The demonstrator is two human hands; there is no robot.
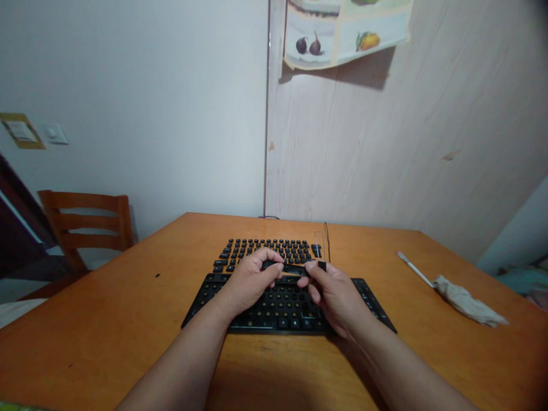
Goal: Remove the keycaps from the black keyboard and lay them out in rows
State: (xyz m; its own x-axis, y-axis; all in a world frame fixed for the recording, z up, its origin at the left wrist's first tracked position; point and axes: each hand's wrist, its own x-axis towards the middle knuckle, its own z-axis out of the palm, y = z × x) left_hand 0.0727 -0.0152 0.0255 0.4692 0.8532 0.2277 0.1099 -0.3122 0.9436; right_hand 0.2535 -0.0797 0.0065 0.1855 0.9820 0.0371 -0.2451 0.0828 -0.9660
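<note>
In front of me lies a black keyboard (269, 302) with many of its keys off, leaving rows of small pale sockets. Above its far edge, a long black key (293, 269), shaped like a space bar, is pinched between my two hands. My left hand (252, 279) grips its left end with thumb and fingers. The right end sits between the thumb and fingers of my right hand (336, 291). Loose black keys (244, 251) lie in rows just beyond the keyboard. A small black piece (322, 266) shows behind my right fingers; I cannot tell whether it is held.
Behind my right hand is a thin clear rectangular outline (319, 242), beside a dark cable (327, 237). A slim brush-like stick (414, 269) and a crumpled pale cloth (468, 302) rest on the wooden table (107, 331). A chair (89, 222) stands at left.
</note>
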